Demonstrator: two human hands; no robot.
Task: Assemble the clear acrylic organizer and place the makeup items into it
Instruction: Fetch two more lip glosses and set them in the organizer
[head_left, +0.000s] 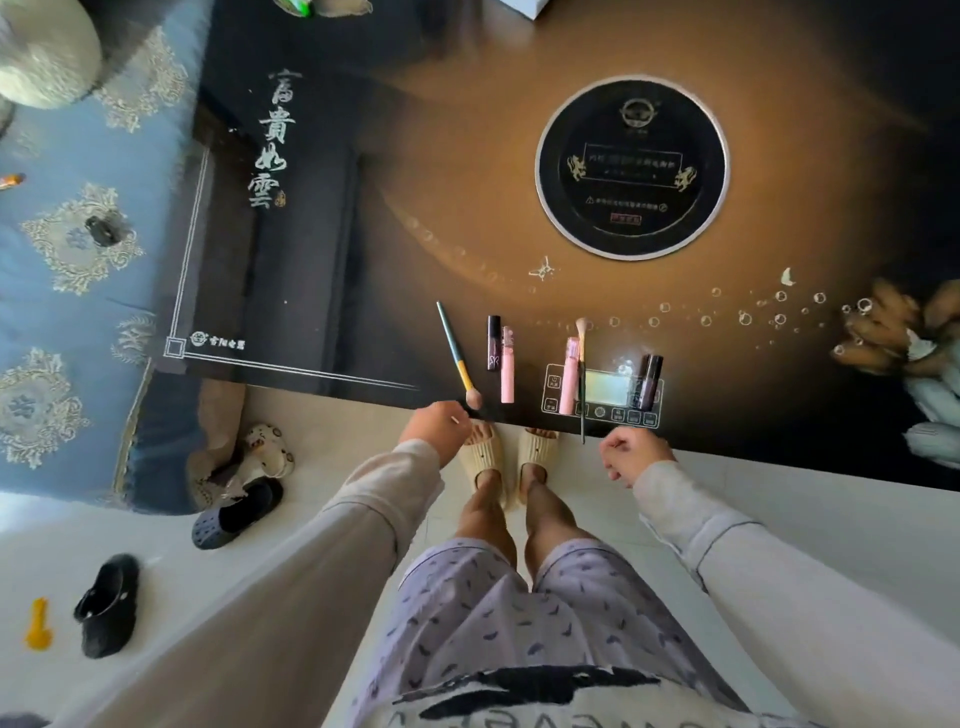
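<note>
Patterned shorts (519, 613) nearest the lens, then bare legs and cream slippers (485, 452) on pale floor tiles at the counter (467, 182) edge. Touch control panel (602, 389) printed along that near edge.

Lying across the control panel:
- a pink tube (570, 376) on its left part
- a thin dark-handled brush (582, 384) just beside that tube, handle overhanging the edge
- two dark tubes (649, 382) side by side on its right part

Left of the control panel and clear of it:
- a second pink tube (507, 371) close against a short dark tube (493, 343)
- further left, a teal-handled brush (457, 353), tilted, bristles toward the edge

Left hand (439, 428) also left of the control panel, at the counter edge just beside the bristles of the teal-handled brush, fingers curled. Pinching something thin or holding nothing: impossible to tell.

Right hand (631, 454) just off the counter edge by the control panel, fingers loosely curled around nothing. Near the overhanging handle of the thin dark-handled brush, yet apart from it.

Hands well apart, one to each side of the slippers.
</note>
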